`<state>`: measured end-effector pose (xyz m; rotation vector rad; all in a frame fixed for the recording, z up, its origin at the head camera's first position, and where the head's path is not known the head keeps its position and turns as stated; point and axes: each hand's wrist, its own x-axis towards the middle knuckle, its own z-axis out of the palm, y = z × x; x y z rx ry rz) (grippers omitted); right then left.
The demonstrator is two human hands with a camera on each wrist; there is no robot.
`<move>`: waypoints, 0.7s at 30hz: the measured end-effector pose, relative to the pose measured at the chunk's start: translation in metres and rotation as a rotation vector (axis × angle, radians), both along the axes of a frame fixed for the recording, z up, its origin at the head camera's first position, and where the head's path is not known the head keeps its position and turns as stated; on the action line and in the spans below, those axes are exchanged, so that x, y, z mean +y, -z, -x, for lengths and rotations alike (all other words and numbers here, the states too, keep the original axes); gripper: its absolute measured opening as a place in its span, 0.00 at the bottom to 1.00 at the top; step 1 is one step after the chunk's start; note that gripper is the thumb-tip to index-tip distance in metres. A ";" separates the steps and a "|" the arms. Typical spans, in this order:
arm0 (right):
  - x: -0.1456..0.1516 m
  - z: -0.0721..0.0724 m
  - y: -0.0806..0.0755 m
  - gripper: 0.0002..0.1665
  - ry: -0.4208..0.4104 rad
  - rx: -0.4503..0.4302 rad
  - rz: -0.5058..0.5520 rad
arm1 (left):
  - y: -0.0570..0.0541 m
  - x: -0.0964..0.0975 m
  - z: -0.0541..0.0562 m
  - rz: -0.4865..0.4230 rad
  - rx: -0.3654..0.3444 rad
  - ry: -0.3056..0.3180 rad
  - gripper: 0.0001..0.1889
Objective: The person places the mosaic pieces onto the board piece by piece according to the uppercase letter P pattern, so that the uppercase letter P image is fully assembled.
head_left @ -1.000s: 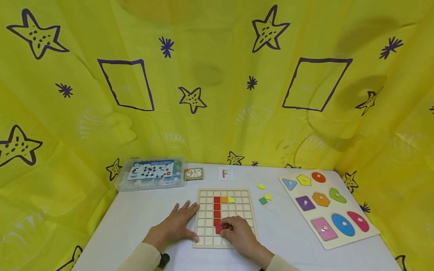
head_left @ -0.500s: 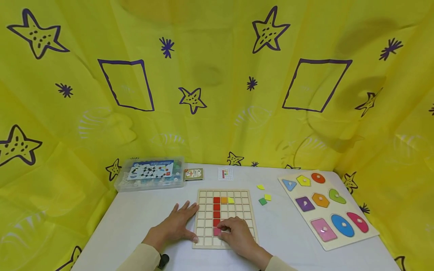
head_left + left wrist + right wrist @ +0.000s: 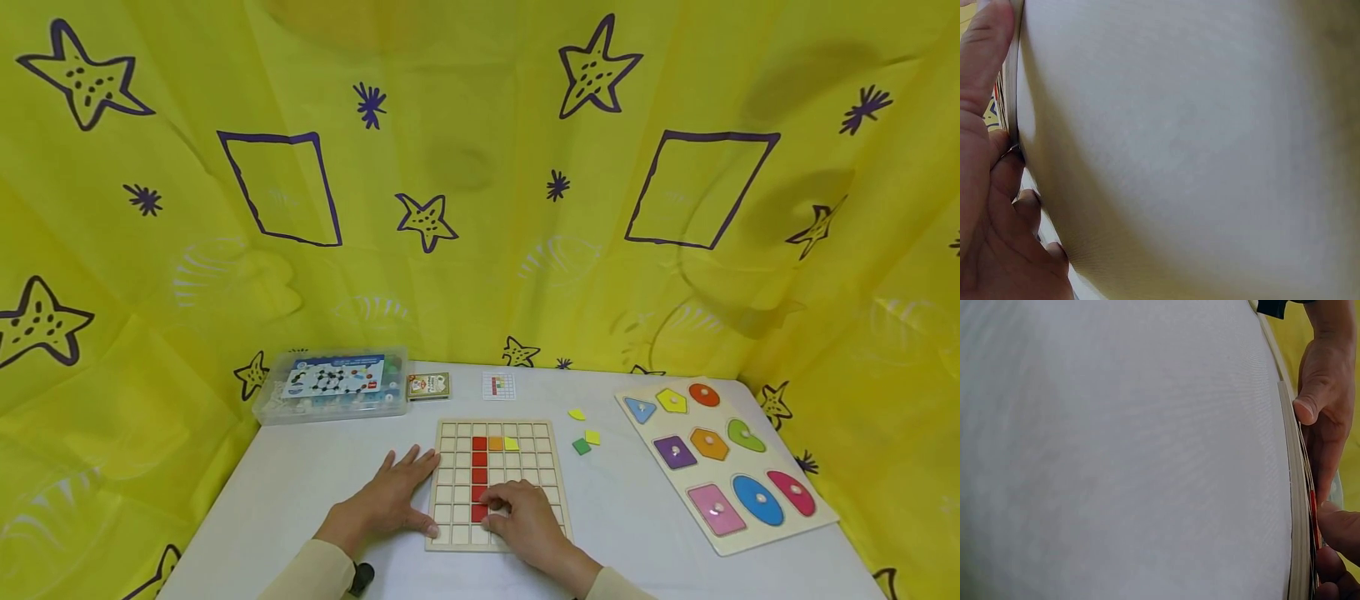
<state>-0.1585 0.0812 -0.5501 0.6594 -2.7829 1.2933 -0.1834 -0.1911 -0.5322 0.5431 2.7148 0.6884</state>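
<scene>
A wooden grid board (image 3: pixel 459 533) lies on the table with a column of red square tiles (image 3: pixel 479 458) in it, an orange tile (image 3: pixel 496 443) and a yellow tile (image 3: pixel 512 443) beside the top one. My right hand (image 3: pixel 531 518) is over the board's lower middle, thumb and index finger pinching the right side of the lowest red tile (image 3: pixel 478 513), which sits in its square. In the right wrist view a strip of red (image 3: pixel 1314 515) shows by the fingertips. My left hand (image 3: pixel 392 497) rests with spread fingers against the board's left edge, thumb at the lower left corner.
Right of the board lie a green tile (image 3: pixel 581 447), a yellow square tile (image 3: pixel 592 437) and a yellow rounded piece (image 3: pixel 576 414). A pattern card (image 3: pixel 498 386), small box (image 3: pixel 428 386) and clear plastic case (image 3: pixel 333 387) stand behind. A shape puzzle board (image 3: pixel 727 467) lies right.
The lowest red tile has gone from overlapping the one above to lying in line in its own square. My right hand shifted slightly with it; the left hand stayed put.
</scene>
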 end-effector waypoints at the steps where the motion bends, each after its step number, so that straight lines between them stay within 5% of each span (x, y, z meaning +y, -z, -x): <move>1: 0.000 0.000 0.000 0.13 0.001 -0.009 0.011 | 0.000 0.000 0.000 -0.003 0.003 0.002 0.62; 11: 0.003 0.002 -0.003 0.12 0.027 -0.101 0.107 | -0.002 0.001 -0.001 -0.002 -0.005 -0.001 0.62; 21: 0.016 0.018 -0.012 0.12 0.054 -0.202 0.238 | 0.000 0.000 0.000 -0.001 -0.009 -0.008 0.63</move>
